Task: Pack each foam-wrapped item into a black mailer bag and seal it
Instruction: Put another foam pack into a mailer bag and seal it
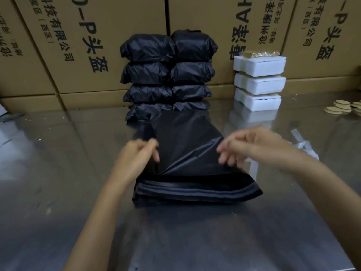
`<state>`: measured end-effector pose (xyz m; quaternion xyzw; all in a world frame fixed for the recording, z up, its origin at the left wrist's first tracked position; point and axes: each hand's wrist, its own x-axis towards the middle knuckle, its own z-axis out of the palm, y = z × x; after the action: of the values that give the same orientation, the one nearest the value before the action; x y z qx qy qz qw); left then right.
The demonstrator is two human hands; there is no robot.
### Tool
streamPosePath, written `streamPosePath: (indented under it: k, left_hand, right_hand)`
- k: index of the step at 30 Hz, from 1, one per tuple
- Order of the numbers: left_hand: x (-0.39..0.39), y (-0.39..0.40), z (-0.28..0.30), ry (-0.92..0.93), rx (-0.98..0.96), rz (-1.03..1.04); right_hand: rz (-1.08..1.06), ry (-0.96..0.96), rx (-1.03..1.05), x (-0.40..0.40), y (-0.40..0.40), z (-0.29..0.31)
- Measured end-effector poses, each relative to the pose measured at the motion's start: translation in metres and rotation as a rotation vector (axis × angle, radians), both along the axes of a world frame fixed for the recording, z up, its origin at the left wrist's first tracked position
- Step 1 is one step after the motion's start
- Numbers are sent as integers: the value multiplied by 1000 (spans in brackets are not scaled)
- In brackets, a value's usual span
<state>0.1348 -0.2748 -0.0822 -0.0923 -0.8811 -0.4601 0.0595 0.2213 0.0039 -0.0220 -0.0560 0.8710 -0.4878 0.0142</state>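
Head view: left hand [136, 153] and right hand [242, 147] pinch side edges of top black mailer bag [187, 149], lifting it off flat bag pile [195, 192] on steel counter [58, 173]; packed black parcels [168, 75] stacked behind, white foam-wrapped items [259, 79] at right

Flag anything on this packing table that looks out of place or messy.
White strips lie loose on the steel table by the right hand, like peeled seal backings. Tan discs sit scattered at the far right. The packed bags and foam boxes are stacked tidily.
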Motion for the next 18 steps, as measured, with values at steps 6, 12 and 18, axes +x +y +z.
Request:
streamPosePath:
  k: [6,12,18]
  left_hand:
    - [-74,69,18,27,-84,-61]
    - [-77,79,-48,-127,6,-52]
    - [-70,61,-70,-170,-168,-19]
  right_hand:
    - [-285,227,131,-104,-20,-21]
    - [-295,120,-67,-120,-24,-120]
    - [-348,115,62,-127,-8,-132]
